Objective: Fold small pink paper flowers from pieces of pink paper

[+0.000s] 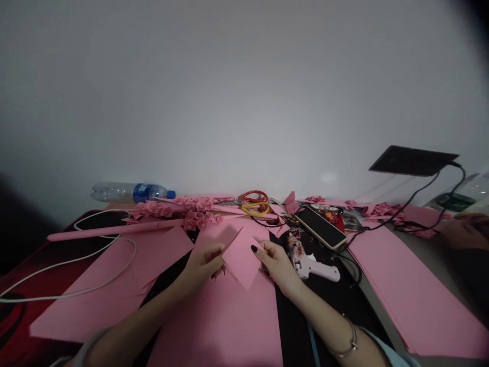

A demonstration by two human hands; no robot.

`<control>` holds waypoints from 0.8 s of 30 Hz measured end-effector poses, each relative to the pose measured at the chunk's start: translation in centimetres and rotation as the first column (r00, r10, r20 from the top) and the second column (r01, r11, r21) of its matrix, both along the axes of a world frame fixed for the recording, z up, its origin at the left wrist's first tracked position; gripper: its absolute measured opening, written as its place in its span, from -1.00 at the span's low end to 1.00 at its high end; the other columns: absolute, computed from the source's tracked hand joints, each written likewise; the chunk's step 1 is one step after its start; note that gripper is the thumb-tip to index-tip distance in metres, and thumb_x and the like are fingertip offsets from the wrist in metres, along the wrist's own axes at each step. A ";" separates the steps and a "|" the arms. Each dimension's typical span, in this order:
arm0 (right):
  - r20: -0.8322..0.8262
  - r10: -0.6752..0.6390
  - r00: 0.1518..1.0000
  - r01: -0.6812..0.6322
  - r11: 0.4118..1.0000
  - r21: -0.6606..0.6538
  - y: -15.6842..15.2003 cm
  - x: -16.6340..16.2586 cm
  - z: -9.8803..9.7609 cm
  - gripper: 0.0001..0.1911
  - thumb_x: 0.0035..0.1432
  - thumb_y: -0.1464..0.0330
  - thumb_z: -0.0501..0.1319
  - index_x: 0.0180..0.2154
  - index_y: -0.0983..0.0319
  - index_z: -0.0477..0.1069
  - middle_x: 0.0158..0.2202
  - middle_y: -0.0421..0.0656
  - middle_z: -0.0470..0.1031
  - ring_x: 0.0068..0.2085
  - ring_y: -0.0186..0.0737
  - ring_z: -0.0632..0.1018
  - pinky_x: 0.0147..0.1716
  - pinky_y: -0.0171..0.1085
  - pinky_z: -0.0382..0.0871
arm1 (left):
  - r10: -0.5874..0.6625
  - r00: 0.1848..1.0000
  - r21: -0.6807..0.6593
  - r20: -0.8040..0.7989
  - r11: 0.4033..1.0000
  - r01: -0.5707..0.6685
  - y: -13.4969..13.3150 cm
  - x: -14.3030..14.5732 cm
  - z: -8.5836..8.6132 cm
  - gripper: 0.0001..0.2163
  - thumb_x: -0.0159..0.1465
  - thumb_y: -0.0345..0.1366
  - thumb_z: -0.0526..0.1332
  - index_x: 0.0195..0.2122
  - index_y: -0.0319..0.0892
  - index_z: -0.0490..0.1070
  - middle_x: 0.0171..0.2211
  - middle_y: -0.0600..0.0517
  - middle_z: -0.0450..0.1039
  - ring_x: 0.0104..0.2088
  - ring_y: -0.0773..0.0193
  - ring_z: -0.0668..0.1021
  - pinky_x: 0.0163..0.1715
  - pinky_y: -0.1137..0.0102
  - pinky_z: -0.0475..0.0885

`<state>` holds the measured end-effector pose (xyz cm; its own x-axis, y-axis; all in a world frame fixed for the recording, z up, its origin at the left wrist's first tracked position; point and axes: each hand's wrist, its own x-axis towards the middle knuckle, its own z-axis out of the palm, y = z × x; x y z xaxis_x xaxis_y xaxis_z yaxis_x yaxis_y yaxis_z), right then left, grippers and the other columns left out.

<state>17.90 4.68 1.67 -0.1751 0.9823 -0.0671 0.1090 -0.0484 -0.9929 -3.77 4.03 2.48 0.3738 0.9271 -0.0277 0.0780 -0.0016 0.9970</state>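
Observation:
A small folded square of pink paper is held up between my two hands, one corner pointing toward me. My left hand pinches its left corner, with some fingers hidden behind the paper. On the opposite side, my right hand grips the right corner, its dark-nailed thumb on the front face. Beneath them lies a large pink paper sheet. Just right of my right hand rests a pink glue gun with a stained nozzle end.
Pink paper flowers, scissors with red handles and a plastic bottle lie along the wall. A phone is at right, near dark cables and a pink paper stack. Another person's hand shows far right. A white cable loops at left.

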 end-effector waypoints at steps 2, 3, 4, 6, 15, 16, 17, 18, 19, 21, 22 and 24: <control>0.160 -0.065 0.985 0.032 0.978 0.205 -0.2 -0.2 0.1 -0.75 0.11 0.19 0.31 -0.41 0.20 0.34 -0.53 -0.26 0.34 -0.51 -0.31 0.31 -0.48 -0.32 0.20 | -0.044 0.998 -0.028 -0.038 0.999 0.043 -0.1 0.2 -0.1 -0.71 0.18 -0.11 0.19 -0.57 -0.14 0.20 -0.67 0.18 0.23 -0.64 0.41 0.29 -0.60 0.49 0.17; 0.218 -0.123 0.968 0.048 0.946 0.320 -0.4 -0.3 0.2 -0.80 0.08 0.25 0.33 -0.31 0.20 0.39 -0.40 -0.20 0.42 -0.39 -0.24 0.40 -0.36 -0.27 0.29 | -0.060 0.997 -0.028 -0.053 0.998 0.059 -0.2 0.4 -0.2 -0.70 0.18 -0.10 0.18 -0.58 -0.13 0.18 -0.68 0.18 0.22 -0.65 0.41 0.29 -0.60 0.49 0.16; 0.262 -0.162 0.952 0.040 0.909 0.415 -0.6 -0.4 0.3 -0.75 0.05 0.30 0.35 -0.21 0.20 0.41 -0.26 -0.12 0.47 -0.26 -0.16 0.44 -0.23 -0.21 0.33 | -0.073 0.995 -0.021 -0.070 0.997 0.071 -0.3 0.6 -0.3 -0.69 0.19 -0.09 0.17 -0.59 -0.13 0.17 -0.68 0.18 0.21 -0.66 0.41 0.29 -0.61 0.49 0.17; 0.324 -0.148 0.934 -0.035 0.866 0.499 -1.2 -0.8 0.6 -0.74 0.09 0.34 0.31 -0.14 0.20 0.40 -0.13 -0.04 0.47 -0.12 -0.06 0.46 -0.09 -0.13 0.34 | -0.067 0.993 0.011 -0.096 0.998 0.068 -0.4 0.9 -0.5 -0.67 0.20 -0.08 0.16 -0.60 -0.13 0.16 -0.68 0.17 0.19 -0.65 0.40 0.30 -0.61 0.48 0.20; 0.356 0.172 0.919 -0.343 0.794 0.501 -2.6 -0.9 0.9 -0.42 0.15 0.18 0.32 0.18 0.17 0.38 0.13 0.08 0.48 0.13 0.13 0.48 0.14 0.06 0.32 | -0.091 0.993 0.073 -0.080 0.993 0.097 -0.5 1.3 -0.1 -0.67 0.24 -0.05 0.18 -0.54 -0.15 0.24 -0.55 0.10 0.26 -0.49 0.31 0.35 -0.48 0.43 0.33; 0.347 0.178 0.921 -0.344 0.791 0.506 -2.6 -0.9 1.0 -0.51 0.23 0.22 0.24 0.18 0.15 0.40 0.13 0.06 0.50 0.14 0.09 0.49 0.15 0.04 0.32 | -0.089 0.993 0.066 -0.075 0.993 0.094 -0.4 1.3 -0.2 -0.67 0.25 -0.03 0.17 -0.53 -0.15 0.25 -0.53 0.08 0.27 -0.47 0.29 0.37 -0.46 0.42 0.36; 0.337 0.176 0.925 -0.336 0.794 0.507 -2.5 -0.9 1.0 -0.58 0.31 0.27 0.15 0.17 0.13 0.42 0.12 0.03 0.52 0.14 0.04 0.51 0.16 0.01 0.33 | -0.081 0.995 0.061 -0.066 0.994 0.085 -0.4 1.3 -0.2 -0.66 0.25 -0.02 0.17 -0.52 -0.14 0.25 -0.52 0.08 0.28 -0.45 0.27 0.38 -0.45 0.41 0.39; 0.328 0.167 0.930 -0.322 0.801 0.504 -2.5 -0.8 1.1 -0.60 0.36 0.33 0.06 0.16 0.12 0.44 0.10 0.00 0.54 0.13 0.00 0.53 0.15 -0.01 0.34 | -0.065 0.996 0.059 -0.056 0.996 0.069 -0.3 1.2 -0.3 -0.65 0.25 -0.01 0.18 -0.53 -0.14 0.25 -0.51 0.08 0.26 -0.44 0.26 0.38 -0.44 0.40 0.42; 0.322 0.154 0.934 -0.306 0.812 0.497 -2.5 -0.8 1.1 -0.59 0.38 0.37 0.00 0.14 0.12 0.46 0.09 -0.01 0.56 0.11 -0.03 0.55 0.13 -0.03 0.37 | -0.045 0.998 0.058 -0.047 0.997 0.048 -0.3 1.2 -0.4 -0.64 0.24 0.00 0.19 -0.55 -0.13 0.23 -0.52 0.09 0.23 -0.45 0.27 0.36 -0.43 0.40 0.45; 0.316 0.120 0.941 -0.268 0.835 0.480 -2.4 -0.7 1.1 -0.58 0.38 0.40 -0.02 0.12 0.13 0.49 0.06 -0.01 0.58 0.07 -0.05 0.58 0.09 -0.05 0.41 | -0.013 0.999 0.054 -0.031 0.998 0.015 -0.2 1.1 -0.4 -0.61 0.22 0.01 0.22 -0.58 -0.12 0.20 -0.55 0.12 0.16 -0.47 0.28 0.33 -0.41 0.38 0.48; 0.311 0.113 0.944 -0.256 0.844 0.472 -2.3 -0.7 1.1 -0.60 0.37 0.40 0.01 0.10 0.14 0.50 0.05 -0.02 0.59 0.06 -0.05 0.59 0.07 -0.06 0.42 | -0.010 1.000 0.046 -0.027 0.999 0.011 -0.1 1.1 -0.4 -0.61 0.22 0.02 0.23 -0.58 -0.13 0.21 -0.55 0.12 0.16 -0.46 0.28 0.32 -0.39 0.37 0.49; 0.278 0.125 0.953 -0.244 0.859 0.450 -2.1 -0.7 1.0 -0.64 0.34 0.38 0.09 0.07 0.12 0.53 0.03 -0.04 0.60 0.05 -0.05 0.59 0.08 -0.07 0.42 | -0.024 0.999 0.040 -0.028 0.999 0.025 -0.1 1.0 -0.3 -0.64 0.24 0.02 0.21 -0.53 -0.14 0.30 -0.51 0.09 0.25 -0.42 0.25 0.37 -0.35 0.35 0.50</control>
